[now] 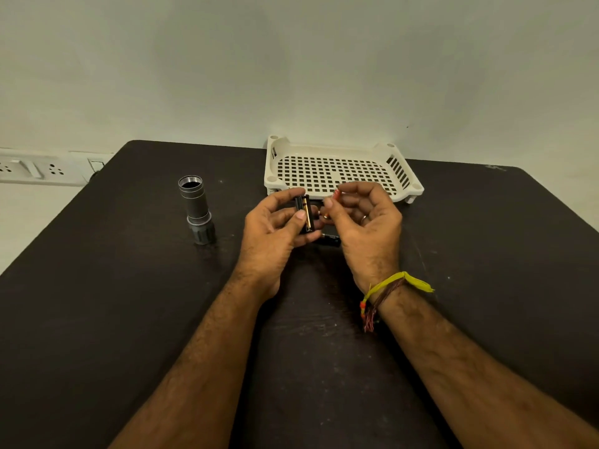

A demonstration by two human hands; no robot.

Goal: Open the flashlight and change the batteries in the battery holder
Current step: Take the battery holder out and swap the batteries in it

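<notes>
Counter (129,303): flashlight body (196,209) standing upright at left, open end up. Tray (337,171) at the far edge, against the wall (291,59). Before the tray, above the counter's middle: left hand (275,228) with battery holder (304,213) in its grip; right hand (366,222) just beside, battery (332,202) pinched. Loose battery (330,238) lying beneath the hands. Wall sockets (35,168) far left, behind the counter.

Bare table (470,254) right of the hands (white tray (337,171) just behind).

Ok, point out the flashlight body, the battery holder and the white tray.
flashlight body (196,209), head view, on its grey barrel.
battery holder (305,212), head view, on its exposed side.
white tray (337,147), head view, on its back rim.
</notes>
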